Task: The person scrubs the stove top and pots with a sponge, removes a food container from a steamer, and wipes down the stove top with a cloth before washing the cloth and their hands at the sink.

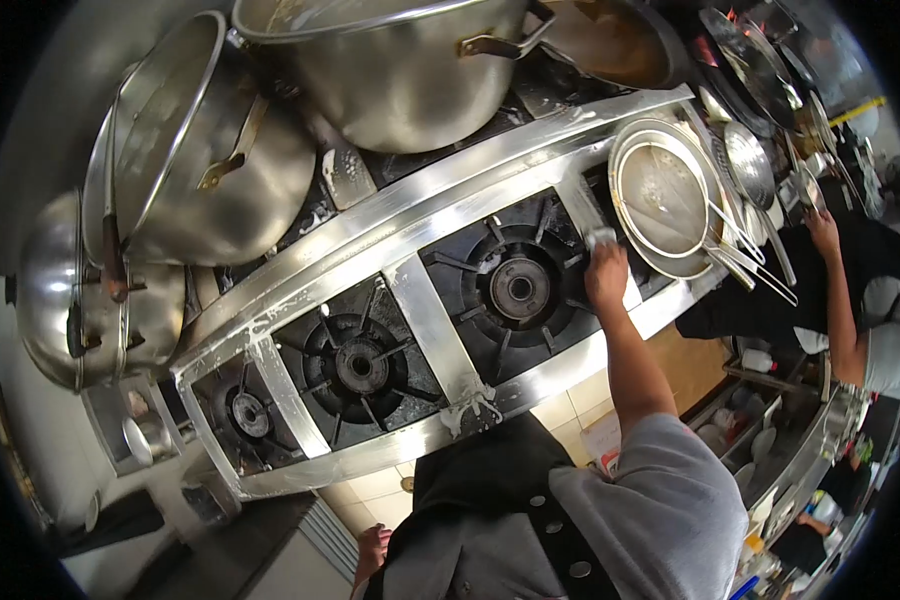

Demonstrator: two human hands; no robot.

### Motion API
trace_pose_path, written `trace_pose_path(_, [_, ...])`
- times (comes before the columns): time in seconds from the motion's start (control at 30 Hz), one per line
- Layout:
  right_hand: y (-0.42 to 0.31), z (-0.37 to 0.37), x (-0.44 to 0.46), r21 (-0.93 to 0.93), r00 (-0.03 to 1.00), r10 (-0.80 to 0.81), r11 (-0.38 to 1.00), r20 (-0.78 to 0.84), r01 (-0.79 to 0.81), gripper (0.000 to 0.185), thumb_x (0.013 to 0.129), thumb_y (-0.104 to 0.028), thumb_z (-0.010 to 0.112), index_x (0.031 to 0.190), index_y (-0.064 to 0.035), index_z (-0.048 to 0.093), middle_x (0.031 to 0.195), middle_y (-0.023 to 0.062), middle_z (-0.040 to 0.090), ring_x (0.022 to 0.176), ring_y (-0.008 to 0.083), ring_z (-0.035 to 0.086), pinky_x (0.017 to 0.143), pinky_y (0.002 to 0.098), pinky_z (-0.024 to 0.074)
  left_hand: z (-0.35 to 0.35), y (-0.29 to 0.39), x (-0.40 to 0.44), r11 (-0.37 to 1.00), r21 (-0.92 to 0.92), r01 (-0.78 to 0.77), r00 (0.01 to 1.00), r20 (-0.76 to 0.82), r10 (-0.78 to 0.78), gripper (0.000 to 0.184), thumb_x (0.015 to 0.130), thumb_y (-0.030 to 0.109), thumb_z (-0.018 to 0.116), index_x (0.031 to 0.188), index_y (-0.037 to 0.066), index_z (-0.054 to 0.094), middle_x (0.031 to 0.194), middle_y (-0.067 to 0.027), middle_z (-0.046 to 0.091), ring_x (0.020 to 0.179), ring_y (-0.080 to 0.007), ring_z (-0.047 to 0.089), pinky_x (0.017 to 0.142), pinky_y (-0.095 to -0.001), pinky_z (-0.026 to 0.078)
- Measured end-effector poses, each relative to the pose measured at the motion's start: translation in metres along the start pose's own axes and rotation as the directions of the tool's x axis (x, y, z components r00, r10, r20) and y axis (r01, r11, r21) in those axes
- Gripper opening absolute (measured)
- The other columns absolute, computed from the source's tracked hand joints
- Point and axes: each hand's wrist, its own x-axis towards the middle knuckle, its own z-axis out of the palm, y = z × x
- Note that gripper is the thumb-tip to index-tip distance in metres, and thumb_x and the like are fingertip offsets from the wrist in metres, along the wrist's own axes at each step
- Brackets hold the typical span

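My right hand [607,272] is closed on a small pale grey scrubbing pad [600,238], mostly covered by the fingers. It rests on the steel strip at the right of the largest burner [520,288] of the gas stove [432,325]. White suds lie on the stove's front rim, its left corner and the back ledge. Two more burners, a middle one [360,367] and a smaller one [250,414], sit to the left. Low beside my body hangs my left hand [374,543], away from the stove; it is partly hidden and its fingers are unclear.
Large steel pots [400,85] stand along the back, one tilted pot [235,190] with a ladle across it. Round strainers [660,195] are stacked at the stove's right end. Farther right, another person's arm [842,300] reaches toward pans. Shelves [770,415] hold dishes below.
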Motion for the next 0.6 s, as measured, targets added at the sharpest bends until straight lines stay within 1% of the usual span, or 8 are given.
trace_pose_path(0.13, [0.005, 0.003, -0.018, 0.081, 0.990, 0.129, 0.989, -0.060, -0.124, 0.021, 0.073, -0.006, 0.049, 0.088, -0.0027, 0.063, 0.089, 0.0195, 0.057, 0.087, 0.0366, 0.051, 0.080, 0.0446, 0.0409, -0.003, -0.032, 0.054, 0.933, -0.309, -0.183, 0.972, 0.088, 0.220, 0.033, 0.087, 0.025, 0.052, 0.108, 0.000, 0.056, 0.098, -0.0170, 0.063, 0.088, -0.0266, 0.059, 0.068, -0.0380, 0.045])
trace_pose_path(0.23, [0.000, 0.089, 0.056, -0.070, 0.961, -0.088, 0.995, -0.260, 0.072, 0.023, 0.064, -0.006, 0.056, 0.085, -0.0002, 0.060, 0.085, 0.0198, 0.058, 0.080, 0.0378, 0.053, 0.075, 0.0465, 0.0409, -0.011, -0.009, 0.035, 0.993, -0.048, -0.104, 0.992, 0.067, 0.107, 0.033, 0.087, 0.026, 0.052, 0.108, 0.000, 0.056, 0.098, -0.0169, 0.062, 0.087, -0.0266, 0.059, 0.067, -0.0378, 0.045])
trace_pose_path(0.27, [-0.010, 0.089, 0.086, 0.017, 0.925, -0.261, 0.961, -0.275, 0.276, 0.025, 0.062, -0.008, 0.056, 0.085, 0.0002, 0.060, 0.082, 0.0201, 0.057, 0.078, 0.0378, 0.053, 0.074, 0.0456, 0.0417, -0.012, -0.001, 0.029, 0.997, 0.000, -0.082, 0.995, 0.060, 0.081, 0.033, 0.087, 0.026, 0.052, 0.108, 0.000, 0.056, 0.098, -0.0169, 0.062, 0.087, -0.0266, 0.059, 0.067, -0.0378, 0.045])
trace_pose_path(0.3, [-0.020, 0.095, 0.112, 0.119, 0.877, -0.228, 0.945, -0.423, 0.304, 0.022, 0.062, -0.008, 0.056, 0.083, 0.0002, 0.059, 0.079, 0.0202, 0.056, 0.077, 0.0375, 0.053, 0.073, 0.0446, 0.0428, -0.011, 0.008, 0.026, 0.997, 0.029, -0.069, 0.996, 0.059, 0.068, 0.033, 0.087, 0.026, 0.052, 0.108, 0.000, 0.056, 0.098, -0.0168, 0.062, 0.087, -0.0266, 0.059, 0.067, -0.0377, 0.045])
trace_pose_path(0.4, [-0.020, 0.045, 0.093, 0.069, 0.973, -0.221, 0.972, -0.067, 0.225, 0.022, 0.068, -0.007, 0.055, 0.088, -0.0003, 0.059, 0.092, 0.0200, 0.057, 0.085, 0.0371, 0.052, 0.079, 0.0465, 0.0420, -0.018, 0.031, 0.013, 0.996, 0.075, -0.052, 0.998, 0.028, 0.050, 0.034, 0.087, 0.026, 0.051, 0.108, 0.000, 0.056, 0.099, -0.0167, 0.062, 0.086, -0.0266, 0.059, 0.066, -0.0375, 0.045])
trace_pose_path(0.43, [0.005, 0.056, 0.062, 0.113, 0.981, -0.158, 0.979, -0.113, 0.171, 0.026, 0.071, -0.010, 0.055, 0.095, -0.0020, 0.059, 0.095, 0.0188, 0.057, 0.089, 0.0361, 0.052, 0.082, 0.0478, 0.0411, -0.019, 0.041, 0.011, 0.996, 0.080, -0.039, 0.999, 0.019, 0.038, 0.034, 0.087, 0.026, 0.051, 0.108, 0.000, 0.056, 0.099, -0.0167, 0.062, 0.086, -0.0266, 0.059, 0.066, -0.0374, 0.045])
trace_pose_path(0.47, [0.018, 0.038, 0.026, 0.034, 0.996, 0.017, 0.999, 0.084, -0.020, 0.029, 0.070, -0.010, 0.057, 0.098, -0.0040, 0.058, 0.092, 0.0178, 0.057, 0.091, 0.0357, 0.052, 0.084, 0.0469, 0.0413, -0.020, 0.047, 0.009, 0.996, 0.084, -0.027, 1.000, 0.002, 0.027, 0.034, 0.087, 0.026, 0.051, 0.108, 0.000, 0.056, 0.099, -0.0166, 0.062, 0.086, -0.0266, 0.059, 0.066, -0.0373, 0.044])
trace_pose_path(0.6, [0.042, -0.053, -0.074, 0.102, 0.996, 0.064, 0.992, 0.070, -0.070, 0.019, 0.071, -0.005, 0.058, 0.089, -0.0023, 0.065, 0.091, 0.0159, 0.054, 0.088, 0.0353, 0.050, 0.079, 0.0425, 0.0427, -0.021, 0.057, 0.017, 0.988, 0.105, -0.111, 0.994, 0.027, 0.109, 0.035, 0.088, 0.029, 0.049, 0.108, 0.001, 0.055, 0.101, -0.0159, 0.062, 0.084, -0.0261, 0.059, 0.064, -0.0376, 0.045])
